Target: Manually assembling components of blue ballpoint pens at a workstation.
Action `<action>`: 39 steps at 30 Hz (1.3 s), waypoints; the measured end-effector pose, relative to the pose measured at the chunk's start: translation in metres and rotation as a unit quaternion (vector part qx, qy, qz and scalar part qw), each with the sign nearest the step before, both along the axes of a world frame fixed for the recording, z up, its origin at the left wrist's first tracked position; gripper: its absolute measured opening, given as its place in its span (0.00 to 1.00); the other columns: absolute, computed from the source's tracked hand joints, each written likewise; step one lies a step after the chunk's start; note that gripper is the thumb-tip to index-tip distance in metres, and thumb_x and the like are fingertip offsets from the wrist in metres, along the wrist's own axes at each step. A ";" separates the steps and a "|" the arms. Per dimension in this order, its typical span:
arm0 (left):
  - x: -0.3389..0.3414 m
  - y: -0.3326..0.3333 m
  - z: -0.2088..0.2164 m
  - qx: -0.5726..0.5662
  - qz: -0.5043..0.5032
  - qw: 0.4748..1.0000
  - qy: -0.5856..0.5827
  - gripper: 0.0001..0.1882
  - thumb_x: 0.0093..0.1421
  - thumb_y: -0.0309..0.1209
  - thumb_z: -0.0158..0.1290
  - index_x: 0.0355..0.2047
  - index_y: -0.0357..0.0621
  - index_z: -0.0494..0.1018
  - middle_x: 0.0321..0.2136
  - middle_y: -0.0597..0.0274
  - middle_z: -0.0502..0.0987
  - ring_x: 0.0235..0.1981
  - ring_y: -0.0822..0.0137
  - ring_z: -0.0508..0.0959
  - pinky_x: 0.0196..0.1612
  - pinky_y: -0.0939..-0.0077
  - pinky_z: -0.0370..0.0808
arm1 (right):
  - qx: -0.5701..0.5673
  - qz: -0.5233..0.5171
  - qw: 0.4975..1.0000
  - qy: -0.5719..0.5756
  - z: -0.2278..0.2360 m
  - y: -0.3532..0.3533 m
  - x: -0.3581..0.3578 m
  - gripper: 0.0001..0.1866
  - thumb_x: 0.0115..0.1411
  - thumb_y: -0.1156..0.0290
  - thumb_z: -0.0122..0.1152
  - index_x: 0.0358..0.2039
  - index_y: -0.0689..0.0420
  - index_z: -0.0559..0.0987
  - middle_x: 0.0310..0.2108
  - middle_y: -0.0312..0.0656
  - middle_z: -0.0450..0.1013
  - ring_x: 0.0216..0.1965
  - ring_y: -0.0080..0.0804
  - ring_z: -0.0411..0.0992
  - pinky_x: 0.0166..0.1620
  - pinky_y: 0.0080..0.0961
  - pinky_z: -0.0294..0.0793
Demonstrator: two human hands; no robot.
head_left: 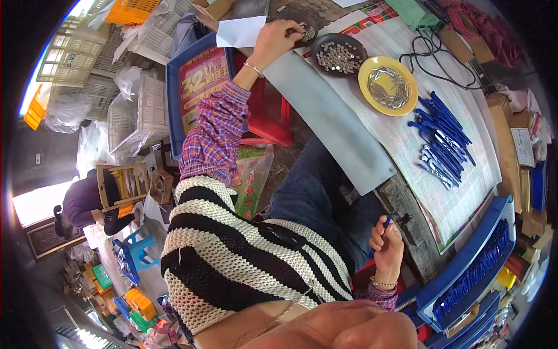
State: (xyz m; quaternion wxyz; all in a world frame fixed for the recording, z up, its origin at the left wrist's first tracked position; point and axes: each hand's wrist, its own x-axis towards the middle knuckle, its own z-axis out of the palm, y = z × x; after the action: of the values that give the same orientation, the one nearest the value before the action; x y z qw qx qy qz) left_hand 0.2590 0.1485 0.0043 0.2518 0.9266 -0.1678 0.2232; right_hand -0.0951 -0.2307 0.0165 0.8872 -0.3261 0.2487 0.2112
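My left hand reaches to the far side of the table, its fingers curled down at the edge of a small dark dish holding tiny metal parts. Whatever its fingertips pinch is too small to tell. Near the table's right front corner, my right hand is closed on a slim blue plastic piece, most of it hidden in the fingers. A second dark dish holds small round silver pieces. Beside it, a yellow bowl contains thin metal pins. Several slim blue pieces with metal bits lie piled to its right.
A smooth grey sheet runs along the near table edge. White paper lies by my left hand. A black cable loops at the back. A blue crate of blue pieces stands at right. Another person bends down at far left.
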 end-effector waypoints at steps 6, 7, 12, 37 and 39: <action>-0.007 0.000 0.010 -0.074 -0.004 0.996 0.047 0.10 0.52 0.33 0.59 0.34 0.45 0.78 0.27 0.65 0.80 0.27 0.76 0.78 0.34 0.82 0.74 | -0.067 0.026 0.997 -0.029 0.003 0.002 0.000 0.15 0.61 0.63 0.52 0.43 0.61 0.71 0.25 0.33 0.64 0.19 0.17 0.57 0.21 0.14 0.55; -0.009 0.001 0.010 -0.124 -0.027 0.990 0.066 0.09 0.52 0.32 0.59 0.34 0.44 0.78 0.26 0.65 0.80 0.27 0.76 0.78 0.34 0.82 0.74 | -0.067 0.024 0.997 -0.030 0.003 0.003 0.000 0.15 0.61 0.64 0.53 0.42 0.63 0.72 0.25 0.34 0.66 0.20 0.18 0.58 0.22 0.16 0.56; -0.031 -0.023 0.021 -0.137 -0.081 0.978 0.137 0.08 0.52 0.29 0.57 0.33 0.40 0.77 0.25 0.64 0.79 0.29 0.78 0.78 0.35 0.83 0.73 | -0.071 0.013 0.997 -0.031 0.002 0.003 -0.006 0.15 0.61 0.66 0.53 0.42 0.66 0.74 0.26 0.35 0.67 0.21 0.20 0.61 0.23 0.18 0.57; -0.207 -0.192 0.049 -0.198 -0.465 0.613 0.607 0.05 0.52 0.24 0.58 0.30 0.35 0.77 0.27 0.63 0.79 0.30 0.76 0.77 0.36 0.83 0.74 | -0.761 -0.037 0.409 -0.501 0.026 0.005 -0.009 0.08 0.41 0.77 0.63 0.27 0.58 0.79 0.29 0.39 0.75 0.31 0.32 0.74 0.33 0.27 0.73; -0.216 -0.198 0.043 -0.202 -0.470 0.597 0.618 0.05 0.52 0.24 0.58 0.30 0.35 0.77 0.27 0.63 0.79 0.30 0.76 0.77 0.36 0.83 0.74 | -0.761 -0.035 0.404 -0.507 0.027 0.004 -0.011 0.08 0.41 0.77 0.62 0.27 0.58 0.79 0.29 0.39 0.75 0.31 0.31 0.74 0.33 0.27 0.73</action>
State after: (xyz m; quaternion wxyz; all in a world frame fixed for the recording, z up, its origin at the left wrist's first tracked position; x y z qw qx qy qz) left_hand 0.0432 -0.0499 0.0472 0.5460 0.5610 -0.3352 -0.5242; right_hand -0.1057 -0.2268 0.0436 0.2437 -0.9049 -0.1771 -0.3007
